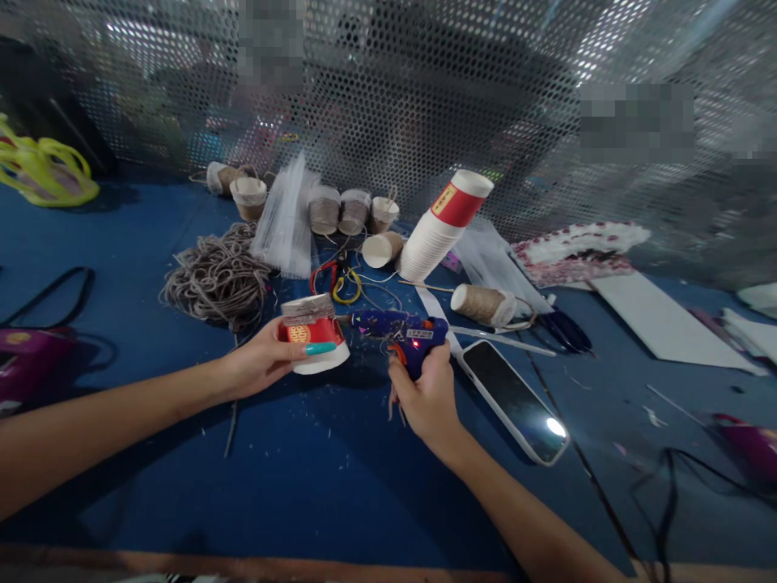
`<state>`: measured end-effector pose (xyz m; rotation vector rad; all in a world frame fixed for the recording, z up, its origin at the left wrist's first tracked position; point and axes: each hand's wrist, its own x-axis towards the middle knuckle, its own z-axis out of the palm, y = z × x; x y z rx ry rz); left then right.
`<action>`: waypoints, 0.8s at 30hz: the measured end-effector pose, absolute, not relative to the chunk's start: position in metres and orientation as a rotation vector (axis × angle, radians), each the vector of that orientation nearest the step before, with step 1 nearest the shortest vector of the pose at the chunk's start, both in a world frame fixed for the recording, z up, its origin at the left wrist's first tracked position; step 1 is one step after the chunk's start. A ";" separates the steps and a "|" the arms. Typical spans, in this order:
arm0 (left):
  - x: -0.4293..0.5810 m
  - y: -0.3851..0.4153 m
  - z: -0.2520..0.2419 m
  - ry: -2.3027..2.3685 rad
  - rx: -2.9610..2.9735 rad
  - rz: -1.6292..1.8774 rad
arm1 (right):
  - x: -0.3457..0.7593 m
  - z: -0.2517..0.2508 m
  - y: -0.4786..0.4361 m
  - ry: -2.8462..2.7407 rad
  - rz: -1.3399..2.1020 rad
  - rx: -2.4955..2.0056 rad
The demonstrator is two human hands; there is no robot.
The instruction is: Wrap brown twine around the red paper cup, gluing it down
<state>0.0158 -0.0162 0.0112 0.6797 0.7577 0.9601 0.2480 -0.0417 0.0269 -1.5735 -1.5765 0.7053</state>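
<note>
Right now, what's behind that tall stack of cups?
Behind the stack of cups is a perforated panel, with sheer white material showing at its right. Whatever the stack covers can't be seen.

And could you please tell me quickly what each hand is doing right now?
Left hand: closed on a red-and-white paper cup partly wrapped in grey cord.
Right hand: closed around the handle of a blue glue gun.

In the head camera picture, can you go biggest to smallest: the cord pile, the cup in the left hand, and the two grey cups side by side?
1. Cord pile
2. Cup in the left hand, though it's nearer the camera
3. Grey cups: they look alike, so I can't rank them
</note>
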 end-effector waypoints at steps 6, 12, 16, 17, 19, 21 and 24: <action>0.019 -0.020 0.007 0.923 0.880 1.117 | 0.247 0.028 -0.043 -1.550 0.493 -1.662; 0.014 -0.013 0.000 1.105 0.946 1.520 | 0.258 0.034 -0.028 -1.441 0.417 -1.821; 0.010 -0.003 -0.007 1.080 0.924 1.659 | 0.272 0.043 -0.016 -1.410 0.495 -2.010; 0.010 -0.002 -0.009 1.042 0.928 1.674 | 0.274 0.045 -0.014 -1.428 0.511 -2.059; 0.011 -0.001 -0.014 0.961 0.950 1.709 | 0.277 0.049 -0.013 -1.493 0.487 -2.161; 0.012 -0.004 -0.017 0.892 1.002 1.628 | 0.277 0.051 -0.012 -1.567 0.387 -2.245; 0.014 -0.009 -0.017 0.809 1.024 1.610 | 0.272 0.048 -0.008 -1.660 0.234 -2.265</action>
